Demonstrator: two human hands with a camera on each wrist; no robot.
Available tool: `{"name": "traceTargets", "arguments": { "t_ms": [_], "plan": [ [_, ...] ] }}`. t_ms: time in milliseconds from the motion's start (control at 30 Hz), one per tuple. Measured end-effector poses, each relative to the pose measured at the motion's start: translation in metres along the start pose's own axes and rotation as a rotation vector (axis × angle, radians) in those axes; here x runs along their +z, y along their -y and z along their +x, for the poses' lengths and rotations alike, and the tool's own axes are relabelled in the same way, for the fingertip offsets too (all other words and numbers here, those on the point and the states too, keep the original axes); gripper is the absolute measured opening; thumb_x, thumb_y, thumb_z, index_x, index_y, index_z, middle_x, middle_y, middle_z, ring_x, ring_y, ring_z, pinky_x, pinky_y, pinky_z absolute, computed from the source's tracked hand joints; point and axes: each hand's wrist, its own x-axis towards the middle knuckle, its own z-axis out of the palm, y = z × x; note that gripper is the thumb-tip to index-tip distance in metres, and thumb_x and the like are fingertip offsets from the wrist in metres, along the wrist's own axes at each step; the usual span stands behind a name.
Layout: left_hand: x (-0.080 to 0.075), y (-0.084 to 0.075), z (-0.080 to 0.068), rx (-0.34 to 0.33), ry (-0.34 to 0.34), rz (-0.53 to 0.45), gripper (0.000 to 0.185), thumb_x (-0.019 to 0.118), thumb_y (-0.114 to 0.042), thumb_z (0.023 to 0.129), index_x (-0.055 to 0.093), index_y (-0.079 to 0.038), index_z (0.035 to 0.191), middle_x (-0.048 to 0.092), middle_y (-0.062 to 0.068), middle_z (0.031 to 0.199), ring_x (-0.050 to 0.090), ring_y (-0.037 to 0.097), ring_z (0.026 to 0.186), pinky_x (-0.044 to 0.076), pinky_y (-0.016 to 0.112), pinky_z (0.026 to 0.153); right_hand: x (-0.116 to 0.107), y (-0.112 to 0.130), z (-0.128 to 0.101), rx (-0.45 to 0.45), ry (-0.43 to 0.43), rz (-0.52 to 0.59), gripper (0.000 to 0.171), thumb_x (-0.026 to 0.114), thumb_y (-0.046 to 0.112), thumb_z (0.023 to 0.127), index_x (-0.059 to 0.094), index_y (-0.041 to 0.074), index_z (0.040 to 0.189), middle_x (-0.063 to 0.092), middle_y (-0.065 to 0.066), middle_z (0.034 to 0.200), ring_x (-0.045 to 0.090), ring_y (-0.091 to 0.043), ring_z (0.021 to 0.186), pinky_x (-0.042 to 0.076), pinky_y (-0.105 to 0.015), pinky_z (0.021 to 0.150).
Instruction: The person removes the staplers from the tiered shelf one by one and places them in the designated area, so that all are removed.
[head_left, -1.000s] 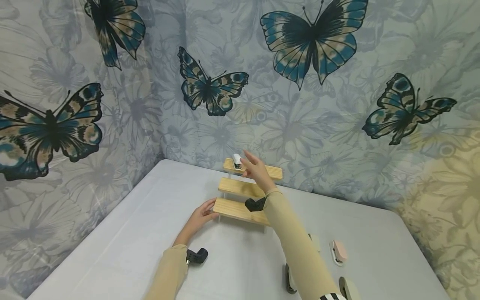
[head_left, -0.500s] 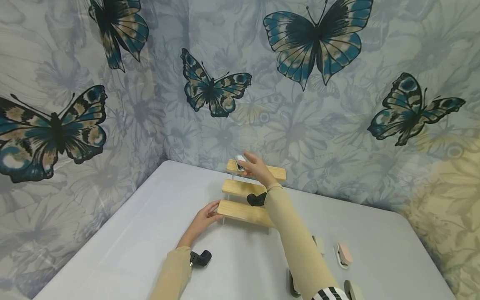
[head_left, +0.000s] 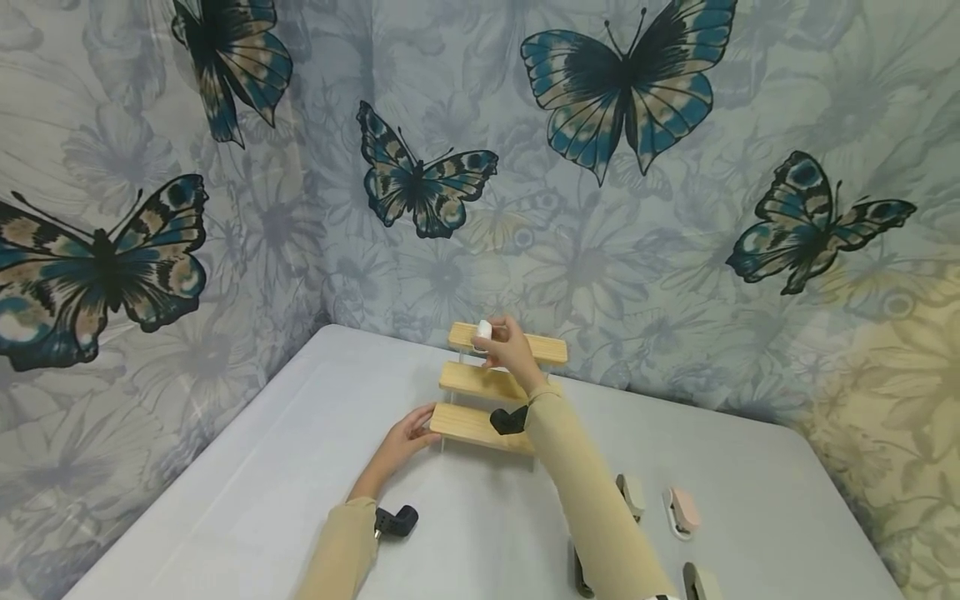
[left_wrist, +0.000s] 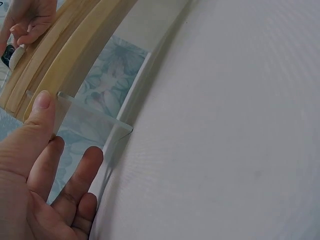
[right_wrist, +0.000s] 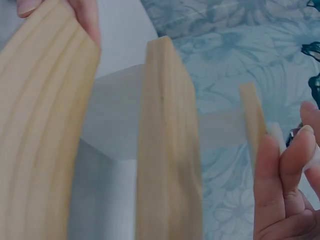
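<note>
Nearest, small staplers (head_left: 681, 510) lie on the grey worktop (head_left: 225, 517) by the right sleeve. Further in, the left hand (head_left: 408, 433), fingers relaxed and straight, rests against the left end of the bottom step of a three-step wooden riser (head_left: 480, 425). Farthest, the right hand (head_left: 510, 350) pinches a small white stapler (head_left: 483, 331) at the top step's left end. Steadying the riser should keep it from shifting.

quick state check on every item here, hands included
white stapler: held at top step
right hand: grips the white stapler
left hand: fingers straight, touching stepped rack
pink stapler: lying on table
black piece: lying on table
</note>
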Motion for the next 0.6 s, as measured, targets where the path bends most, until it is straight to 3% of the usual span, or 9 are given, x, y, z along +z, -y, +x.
{"name": "traceTargets", "arguments": {
  "t_ms": [200,467,567,600],
  "plan": [
    [0.001,0.001,-0.002,-0.002,0.0,0.033,0.059,0.059,-0.032,0.068,0.034,-0.017,0.119,0.035,0.003,0.119,0.049,0.012,0.086,0.04,0.024,0.071,0.002,-0.007,-0.007,-0.026,-0.07,0.017,0.049,0.064,0.029,0.063,0.039,0.014,0.102,0.05,-0.002,0.101,0.046,-0.015,0.05,0.045,-0.03,0.048],
    [0.001,-0.002,-0.003,-0.011,-0.016,0.024,0.06,0.06,-0.032,0.067,0.035,-0.016,0.119,0.035,0.003,0.119,0.049,0.012,0.084,0.041,0.024,0.07,0.002,0.009,-0.022,-0.035,-0.186,-0.074,0.047,0.068,0.026,0.058,0.047,0.009,0.097,0.049,-0.006,0.103,0.051,-0.024,0.077,0.046,-0.034,0.049],
    [0.001,-0.002,-0.003,-0.002,-0.018,0.023,0.059,0.06,-0.031,0.067,0.035,-0.016,0.119,0.035,0.003,0.119,0.049,0.012,0.084,0.041,0.024,0.07,0.001,0.014,-0.032,-0.06,-0.192,-0.096,0.044,0.069,0.022,0.059,0.047,0.006,0.094,0.046,-0.009,0.106,0.053,-0.023,0.071,0.045,-0.034,0.049],
    [0.001,-0.002,-0.003,0.001,-0.018,0.023,0.059,0.06,-0.031,0.067,0.035,-0.016,0.119,0.035,0.004,0.119,0.049,0.012,0.084,0.041,0.024,0.07,-0.002,0.005,-0.032,-0.077,-0.186,-0.095,0.044,0.069,0.02,0.059,0.047,0.005,0.095,0.045,-0.009,0.108,0.053,-0.023,0.066,0.045,-0.032,0.048]
  ]
}}
